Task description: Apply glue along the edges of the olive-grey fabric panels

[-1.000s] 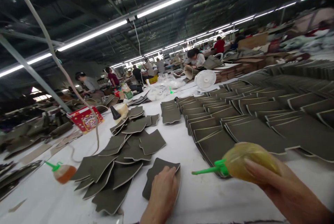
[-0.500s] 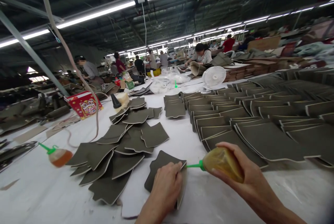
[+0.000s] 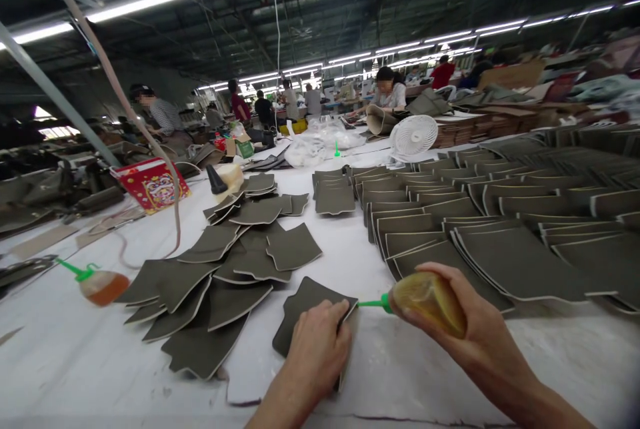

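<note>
My right hand (image 3: 467, 322) is wrapped round a squeeze bottle (image 3: 429, 302) of yellowish liquid, tipped on its side. Its green nozzle tip touches or nearly touches the top right corner of a dark olive leather-like panel (image 3: 306, 302). Over that panel lies my left hand (image 3: 320, 342), fingers bent and gripping it near the right edge; the thumb is mostly hidden. Left of it, similar panels (image 3: 240, 299) are spread in an overlapping heap. Rows of overlapping larger panels (image 3: 515, 259) with pale edges fill the right side.
A second green-nozzled bottle (image 3: 103, 286) with orange liquid lies at the left, near a hanging hose (image 3: 176, 216) and a red printed box (image 3: 155, 186). Farther back on the white table (image 3: 380, 376) are a white fan (image 3: 414, 137) and plastic bags (image 3: 320, 142). Several people work beyond.
The camera view has tilted down slightly, then the scene sits a little higher and left. Both hands keep their grips; the nozzle stays at the panel's corner, with little visible movement along it.
</note>
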The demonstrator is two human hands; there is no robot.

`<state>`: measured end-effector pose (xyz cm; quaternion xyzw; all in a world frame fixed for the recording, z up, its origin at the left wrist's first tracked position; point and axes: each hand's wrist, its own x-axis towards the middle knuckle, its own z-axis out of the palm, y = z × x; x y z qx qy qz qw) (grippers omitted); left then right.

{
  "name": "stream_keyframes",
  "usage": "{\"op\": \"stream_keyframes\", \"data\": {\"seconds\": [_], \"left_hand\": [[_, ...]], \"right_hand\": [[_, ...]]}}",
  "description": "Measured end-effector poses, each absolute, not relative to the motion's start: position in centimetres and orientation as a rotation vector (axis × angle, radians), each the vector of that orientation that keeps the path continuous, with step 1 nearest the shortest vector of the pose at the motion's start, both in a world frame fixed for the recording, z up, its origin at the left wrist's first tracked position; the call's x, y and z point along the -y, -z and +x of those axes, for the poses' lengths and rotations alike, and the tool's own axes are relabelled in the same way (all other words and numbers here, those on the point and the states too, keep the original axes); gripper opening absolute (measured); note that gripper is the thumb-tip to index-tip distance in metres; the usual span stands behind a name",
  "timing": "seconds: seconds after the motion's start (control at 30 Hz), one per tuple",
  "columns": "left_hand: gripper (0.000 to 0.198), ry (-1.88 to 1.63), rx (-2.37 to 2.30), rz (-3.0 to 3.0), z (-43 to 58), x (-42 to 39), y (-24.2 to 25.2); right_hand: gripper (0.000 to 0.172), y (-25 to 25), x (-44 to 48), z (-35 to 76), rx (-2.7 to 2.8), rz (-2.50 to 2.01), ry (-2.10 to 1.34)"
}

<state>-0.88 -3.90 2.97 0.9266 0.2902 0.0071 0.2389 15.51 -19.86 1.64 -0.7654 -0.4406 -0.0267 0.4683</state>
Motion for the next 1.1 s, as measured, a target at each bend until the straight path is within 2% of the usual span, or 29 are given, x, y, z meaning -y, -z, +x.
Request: {"op": "stream_keyframes", "data": {"seconds": [0.23,0.4,0.6,0.77,0.93,1.1], "left_hand": [[0.043,0.023,-0.801,2.594,-0.8,4.1,-3.1],[0.046,0.012,-0.79,2.58,-0.9,4.0,-3.1],[0.049,0.008,-0.787,2.556,-1.0,3.9,-3.0],[0.05,0.0,-0.786,2.512,-1.2,3.8,-2.8],[0.05,-0.029,-0.79,2.515,-1.4,3.9,-2.5],[0.05,-0.041,-0.805,2.522,-1.5,4.0,-2.6]], "right_hand": [[0.051,-1.8,20.0,15.7,1.02,-1.873,-0.189],[0.059,-1.7,19.9,15.9,0.887,-1.849,-0.222],[0.052,-1.1,20.7,15.6,0.961,-1.778,-0.457],[0.058,-1.1,20.8,15.5,0.846,-1.771,-0.393],[0.052,-0.7,21.2,14.5,0.877,-1.733,-0.516],[0.054,0.0,21.6,14.6,0.893,-1.762,-0.431]]}}
